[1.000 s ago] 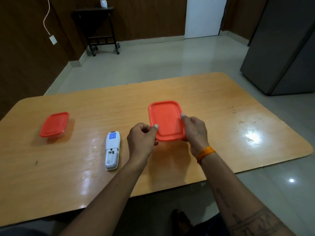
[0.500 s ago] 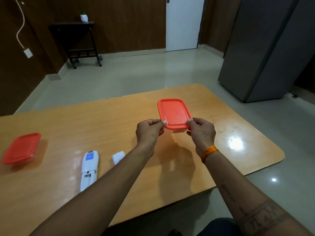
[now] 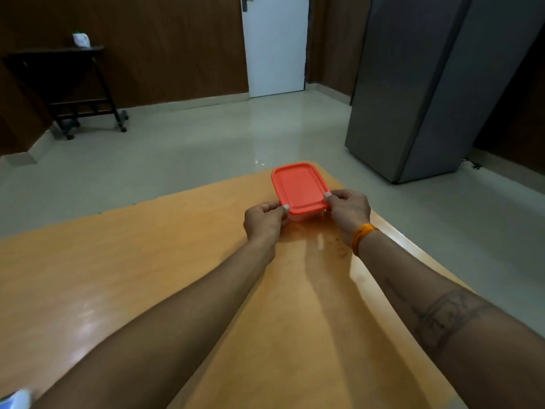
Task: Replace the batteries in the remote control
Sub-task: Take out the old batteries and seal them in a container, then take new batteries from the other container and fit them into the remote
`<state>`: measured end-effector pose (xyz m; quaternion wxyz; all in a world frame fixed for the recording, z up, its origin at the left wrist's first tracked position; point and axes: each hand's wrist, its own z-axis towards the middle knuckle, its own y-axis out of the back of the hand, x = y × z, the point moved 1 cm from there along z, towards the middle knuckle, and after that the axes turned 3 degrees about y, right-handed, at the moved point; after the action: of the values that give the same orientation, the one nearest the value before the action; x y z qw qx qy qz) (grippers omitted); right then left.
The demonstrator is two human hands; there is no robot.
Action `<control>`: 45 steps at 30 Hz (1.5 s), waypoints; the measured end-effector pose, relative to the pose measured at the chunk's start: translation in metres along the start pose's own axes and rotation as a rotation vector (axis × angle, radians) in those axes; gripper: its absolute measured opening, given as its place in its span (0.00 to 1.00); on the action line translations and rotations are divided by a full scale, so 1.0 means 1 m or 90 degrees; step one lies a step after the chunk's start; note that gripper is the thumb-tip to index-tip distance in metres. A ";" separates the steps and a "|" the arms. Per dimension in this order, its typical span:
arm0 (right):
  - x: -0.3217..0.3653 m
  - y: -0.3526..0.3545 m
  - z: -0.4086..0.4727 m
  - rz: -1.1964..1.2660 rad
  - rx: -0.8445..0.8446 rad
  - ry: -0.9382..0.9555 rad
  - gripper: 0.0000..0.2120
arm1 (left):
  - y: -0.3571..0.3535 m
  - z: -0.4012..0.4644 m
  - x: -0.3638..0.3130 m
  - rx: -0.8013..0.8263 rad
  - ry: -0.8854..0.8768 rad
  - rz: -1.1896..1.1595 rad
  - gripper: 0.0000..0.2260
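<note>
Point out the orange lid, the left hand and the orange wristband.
orange lid [image 3: 299,187], head view, middle of its top.
left hand [image 3: 262,221], head view, back of the hand.
orange wristband [image 3: 362,235], head view, band on the right wrist.

Dark wood-panel walls [image 3: 165,45], white door [image 3: 275,45], glossy grey floor [image 3: 182,160], black side table [image 3: 59,81] w/ castors, grey cabinet [image 3: 418,93] rt.

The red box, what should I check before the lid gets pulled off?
1. Left hand holds the near-left corner of the box: ok.
2. Right hand holds the near-right corner: ok.
3. Lid sits flat and closed: ok.
4. Box rests on the table, away from the edge: not ok, it is near the far corner.
5. Batteries inside: cannot tell.
</note>
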<state>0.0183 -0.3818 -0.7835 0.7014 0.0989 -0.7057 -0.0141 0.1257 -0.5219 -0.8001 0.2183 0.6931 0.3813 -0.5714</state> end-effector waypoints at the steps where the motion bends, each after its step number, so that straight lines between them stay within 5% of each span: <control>1: 0.000 -0.003 0.014 -0.005 -0.006 0.002 0.08 | -0.008 0.012 0.000 -0.001 -0.004 0.002 0.08; 12: 0.006 -0.037 0.103 -0.028 -0.002 0.021 0.09 | -0.059 0.105 -0.013 -0.023 -0.076 0.110 0.14; 24: 0.009 -0.031 0.085 -0.030 0.002 -0.001 0.24 | -0.052 0.094 -0.017 -0.031 -0.093 0.146 0.20; 34: 0.034 0.001 -0.020 0.017 -0.037 0.116 0.06 | 0.018 -0.006 -0.044 0.004 -0.142 0.122 0.13; 45: 0.073 -0.001 -0.223 0.164 0.181 0.089 0.13 | 0.134 -0.176 -0.076 0.030 -0.175 0.081 0.16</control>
<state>0.2402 -0.3681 -0.7078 0.7236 0.1063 -0.6571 0.1825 0.3356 -0.4951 -0.7011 0.2877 0.6363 0.2894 -0.6547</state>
